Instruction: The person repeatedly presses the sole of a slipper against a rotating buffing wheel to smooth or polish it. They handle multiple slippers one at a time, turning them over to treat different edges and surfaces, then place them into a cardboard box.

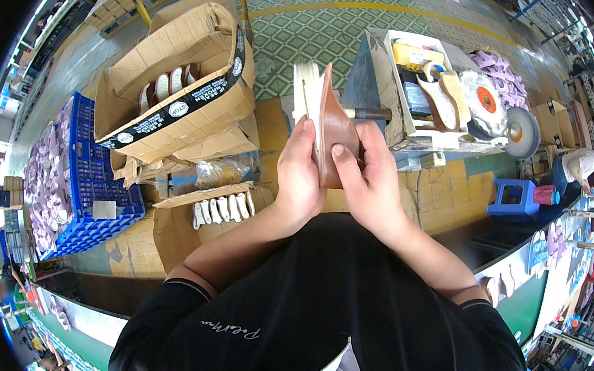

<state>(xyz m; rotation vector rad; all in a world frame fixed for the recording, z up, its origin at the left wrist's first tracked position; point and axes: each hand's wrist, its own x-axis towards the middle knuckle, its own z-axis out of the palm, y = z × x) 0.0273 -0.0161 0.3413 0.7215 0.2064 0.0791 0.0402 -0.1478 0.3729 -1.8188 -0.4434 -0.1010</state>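
A brown shoe sole (332,128) with a pale edge stands upright between my hands. Its narrow end points away from me. My left hand (299,175) is closed along its left side, and my right hand (373,178) grips the right side with the thumb pressed on the brown face. Right behind it, a cream-coloured wheel (302,79) looks blurred; a shaft (372,113) runs from it to the machine at the right. Whether the sole touches the wheel cannot be made out.
Left stand a large cardboard box (131,123) with several soles, a low carton (167,234) with white pieces and a blue crate (99,195). At right, a white tray (420,131) holds soles beside a white buffing wheel (481,96) and grey disc (523,134). Beyond are a blue stool (514,196) and a seated person.
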